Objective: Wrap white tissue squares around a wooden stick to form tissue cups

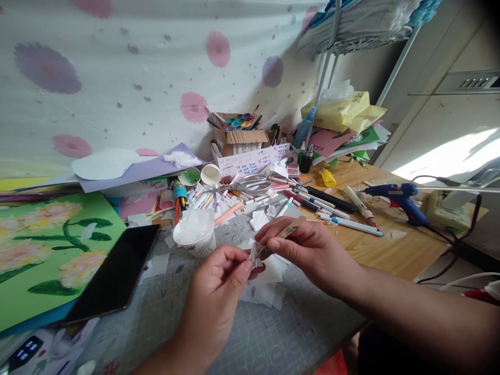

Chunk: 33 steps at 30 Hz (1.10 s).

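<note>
My left hand (222,286) pinches a small crumpled piece of white tissue paper (253,256) between thumb and fingertips. Between the thumb and fingers of my right hand (300,247) is a narrow tan strip with green marks (287,230), its lower end against the tissue paper. Whether the strip is card or wood, I cannot tell. Beneath both hands, loose white tissue squares (269,294) lie on the grey cutting mat (281,333). Just left of my hands stands a white paper cup (195,234) with white paper in it.
A black phone (117,271) lies at the left beside a green flower picture (50,239). Markers (328,200) and scissors (253,183) are heaped behind the hands. At the right are a blue glue gun (402,198) and a power strip (449,211) with cords. A cardboard box (244,138) stands at the back.
</note>
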{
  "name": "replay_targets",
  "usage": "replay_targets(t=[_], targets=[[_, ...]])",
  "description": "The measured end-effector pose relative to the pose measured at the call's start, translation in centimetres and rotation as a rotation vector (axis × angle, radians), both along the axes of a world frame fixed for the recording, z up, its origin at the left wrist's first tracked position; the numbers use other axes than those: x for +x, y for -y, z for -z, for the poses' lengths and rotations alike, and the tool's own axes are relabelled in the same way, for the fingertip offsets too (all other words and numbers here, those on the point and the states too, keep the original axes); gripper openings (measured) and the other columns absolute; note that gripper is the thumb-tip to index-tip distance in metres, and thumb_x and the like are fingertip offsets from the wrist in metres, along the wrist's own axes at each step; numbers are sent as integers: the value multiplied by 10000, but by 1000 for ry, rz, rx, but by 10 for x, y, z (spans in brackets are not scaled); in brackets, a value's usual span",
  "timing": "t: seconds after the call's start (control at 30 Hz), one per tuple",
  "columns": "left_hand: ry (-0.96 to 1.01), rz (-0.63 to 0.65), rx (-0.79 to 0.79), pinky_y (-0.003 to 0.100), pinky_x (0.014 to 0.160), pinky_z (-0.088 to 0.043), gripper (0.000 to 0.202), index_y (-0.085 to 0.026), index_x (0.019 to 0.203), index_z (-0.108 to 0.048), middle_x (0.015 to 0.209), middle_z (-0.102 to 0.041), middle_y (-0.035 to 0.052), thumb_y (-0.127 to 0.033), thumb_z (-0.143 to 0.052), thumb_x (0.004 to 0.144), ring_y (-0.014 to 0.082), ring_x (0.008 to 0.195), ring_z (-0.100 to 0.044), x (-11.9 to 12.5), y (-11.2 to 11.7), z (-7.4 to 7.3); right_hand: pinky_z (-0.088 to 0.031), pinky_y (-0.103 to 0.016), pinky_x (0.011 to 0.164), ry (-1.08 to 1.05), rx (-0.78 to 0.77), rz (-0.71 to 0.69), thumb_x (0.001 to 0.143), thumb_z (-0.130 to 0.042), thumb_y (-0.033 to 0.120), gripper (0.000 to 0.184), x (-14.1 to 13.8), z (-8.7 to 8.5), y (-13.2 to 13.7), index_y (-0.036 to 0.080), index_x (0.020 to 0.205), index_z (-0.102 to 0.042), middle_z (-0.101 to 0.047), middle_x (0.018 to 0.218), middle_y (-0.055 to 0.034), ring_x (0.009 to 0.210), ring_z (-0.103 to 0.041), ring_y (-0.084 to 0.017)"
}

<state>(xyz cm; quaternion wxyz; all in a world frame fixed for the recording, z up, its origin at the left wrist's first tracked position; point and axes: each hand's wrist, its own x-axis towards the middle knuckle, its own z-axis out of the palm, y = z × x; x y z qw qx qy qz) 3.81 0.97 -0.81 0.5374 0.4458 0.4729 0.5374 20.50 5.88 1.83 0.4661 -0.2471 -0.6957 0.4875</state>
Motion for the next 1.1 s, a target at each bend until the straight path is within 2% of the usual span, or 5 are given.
replay_targets(t=[0.17,0.37,0.7,1.0,1.1], targets=[[121,1,-57,247,742,-493,64,-202,748,-650,727,-673,-38,-224,-675,802,127,740,-638,-1,-2,5,-520,-303,794,-29,-53,-33,865,-624,261,155,2,-2,-1,164,767,-694,-679,845,-51,876,-638,-167],[201,-32,-114,248,718,-484,82,-186,705,-654,690,-671,-28,-207,-697,771,126,705,-628,1,-3,2,-535,-295,757,-94,-132,-77,863,-631,281,173,1,0,-1,166,753,-699,-670,823,-45,882,-632,-169],[334,-95,-135,256,709,-494,99,-168,687,-632,715,-676,-6,-172,-716,740,130,720,-620,2,-6,0,-540,-309,773,-177,-164,-91,864,-635,204,141,6,6,-8,169,778,-742,-661,851,-53,923,-625,-177],[411,-15,-148,293,757,-518,106,-181,741,-582,790,-701,14,-144,-621,833,153,795,-653,1,-5,-3,-575,-302,719,-228,-208,-161,868,-618,167,119,11,9,-13,182,825,-728,-643,894,-48,982,-615,-186],[435,41,-142,286,761,-512,98,-182,758,-586,804,-694,15,-138,-609,843,151,803,-649,0,-5,-4,-559,-309,760,-200,-167,-148,870,-617,172,123,12,8,-15,177,821,-730,-659,883,-48,972,-625,-180]])
